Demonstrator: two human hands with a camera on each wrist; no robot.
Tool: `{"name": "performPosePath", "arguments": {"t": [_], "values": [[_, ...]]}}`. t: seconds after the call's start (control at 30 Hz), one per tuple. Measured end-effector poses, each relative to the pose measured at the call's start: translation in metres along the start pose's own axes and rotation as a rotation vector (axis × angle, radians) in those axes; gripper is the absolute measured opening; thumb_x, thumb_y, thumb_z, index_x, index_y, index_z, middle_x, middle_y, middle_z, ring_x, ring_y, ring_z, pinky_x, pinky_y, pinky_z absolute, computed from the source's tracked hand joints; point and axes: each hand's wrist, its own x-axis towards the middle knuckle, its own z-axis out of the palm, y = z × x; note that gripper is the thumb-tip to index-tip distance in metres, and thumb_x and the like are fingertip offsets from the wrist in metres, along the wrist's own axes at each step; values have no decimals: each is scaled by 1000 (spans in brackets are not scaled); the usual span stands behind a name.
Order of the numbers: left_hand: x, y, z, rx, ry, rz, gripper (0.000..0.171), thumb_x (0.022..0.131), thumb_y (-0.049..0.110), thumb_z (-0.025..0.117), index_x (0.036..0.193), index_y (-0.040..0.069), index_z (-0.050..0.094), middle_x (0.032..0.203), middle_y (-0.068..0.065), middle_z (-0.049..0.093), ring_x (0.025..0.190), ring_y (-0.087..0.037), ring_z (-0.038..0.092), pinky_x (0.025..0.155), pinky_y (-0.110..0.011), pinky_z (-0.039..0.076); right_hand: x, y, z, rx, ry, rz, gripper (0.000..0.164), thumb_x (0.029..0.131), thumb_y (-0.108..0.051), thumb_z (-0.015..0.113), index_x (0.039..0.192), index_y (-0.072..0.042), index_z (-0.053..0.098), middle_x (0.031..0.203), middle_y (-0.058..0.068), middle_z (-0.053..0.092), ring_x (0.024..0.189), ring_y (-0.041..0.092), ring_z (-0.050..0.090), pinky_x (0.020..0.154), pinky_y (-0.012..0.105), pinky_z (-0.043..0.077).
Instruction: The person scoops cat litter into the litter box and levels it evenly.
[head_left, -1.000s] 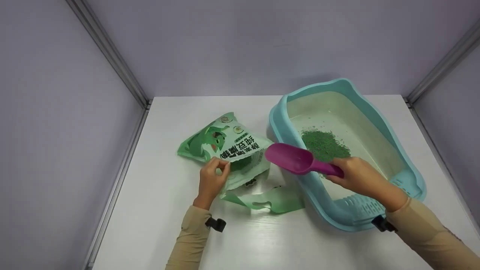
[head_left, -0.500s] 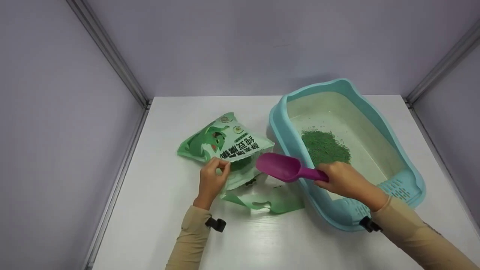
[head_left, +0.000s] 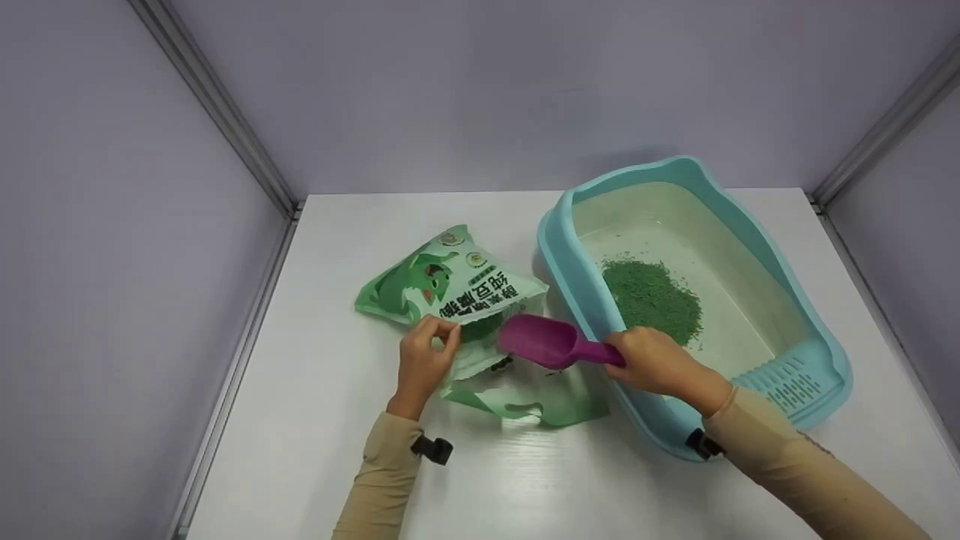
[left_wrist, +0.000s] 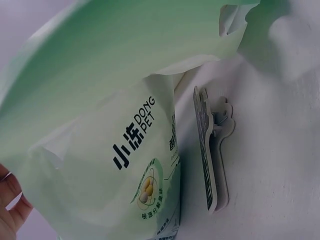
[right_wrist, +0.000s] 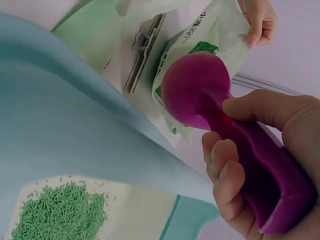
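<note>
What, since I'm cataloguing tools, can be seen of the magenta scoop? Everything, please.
The magenta, plastic-looking scoop has a deep, rounded bowl, open side up and apparently empty, and a handle hollowed along its underside. The person's right hand grips the handle. In the head view the bowl points left toward the open green printed bag, and the handle overlaps the rim of the pale-blue plastic tray. Contact with the bag is unclear.

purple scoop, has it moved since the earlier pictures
Yes: in the head view, the purple scoop has moved left and slightly down, judged against the blue tray, toward the green bag.
</note>
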Motion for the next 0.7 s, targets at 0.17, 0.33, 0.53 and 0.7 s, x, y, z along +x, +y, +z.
{"name": "performPosePath", "arguments": {"t": [0.17, 0.33, 0.53, 0.7], "values": [[1, 0, 0, -1, 9, 9, 10, 85, 4, 70, 79, 7, 64, 71, -5, 61, 63, -13, 60, 58, -27, 51, 7, -3, 5, -9, 7, 10, 16, 82, -8, 66, 71, -6, 55, 56, -2, 45, 52, 7, 35, 48, 20, 29], [1, 1, 0, -2, 19, 20, 10, 85, 4, 70, 79, 7, 64, 70, -5, 61, 63, -13, 60, 58, -25, 50, 12, -7, 8, -24, 23, 10, 14, 81, -6, 67, 72, -5, 55, 57, 0, 45, 53, 9, 38, 48, 22, 31], [1, 1, 0, 1, 17, 15, 11, 86, 6, 70, 78, 8, 63, 70, -4, 61, 62, -13, 59, 58, -26, 50, 17, -11, 11, -48, 38, 21, 16, 81, -8, 69, 72, -4, 56, 57, 3, 48, 52, 12, 40, 47, 24, 33], [1, 2, 0, -3, 7, 8, 8, 87, 6, 69, 81, 7, 64, 71, -5, 61, 64, -13, 60, 59, -30, 52, 20, -16, 12, -65, 42, 18, 23, 83, -11, 70, 67, -5, 54, 56, 2, 45, 52, 13, 39, 47, 27, 34]]}}
